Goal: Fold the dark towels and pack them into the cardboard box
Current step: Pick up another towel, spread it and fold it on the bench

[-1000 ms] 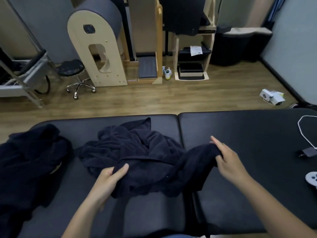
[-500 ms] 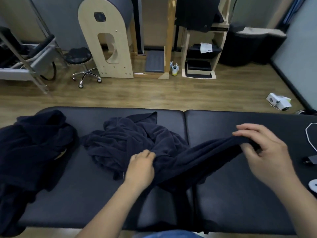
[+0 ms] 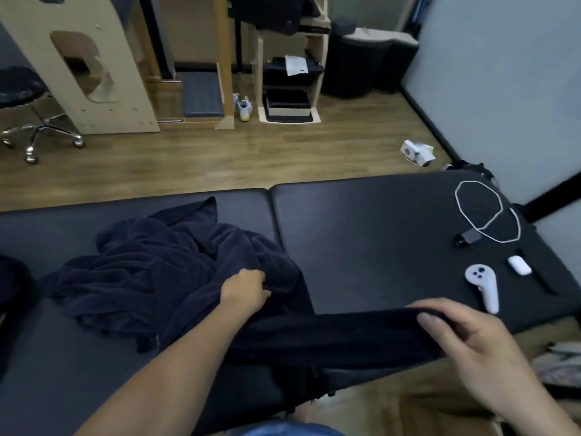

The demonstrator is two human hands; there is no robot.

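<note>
A crumpled dark navy towel (image 3: 151,272) lies on the left half of the black padded table (image 3: 371,234). My left hand (image 3: 243,292) is closed on the towel near its middle. My right hand (image 3: 465,338) grips the towel's far end and holds it stretched out to the right, above the table's near edge. The stretched part (image 3: 330,338) runs taut between my two hands. Another dark towel (image 3: 8,287) shows only as a sliver at the far left edge. A corner of brown cardboard (image 3: 440,416), possibly the box, shows on the floor at the bottom right.
On the table's right end lie a white game controller (image 3: 484,286), a small white case (image 3: 519,265) and a looped white cable (image 3: 481,212) with a dark plug. Beyond the table are wooden floor, a rolling stool (image 3: 28,121) and wooden exercise equipment (image 3: 81,73).
My right hand has pulled the towel's end farther right and nearer to me, stretching it tight. My left hand has shifted a little along the towel. The view has swung right.
</note>
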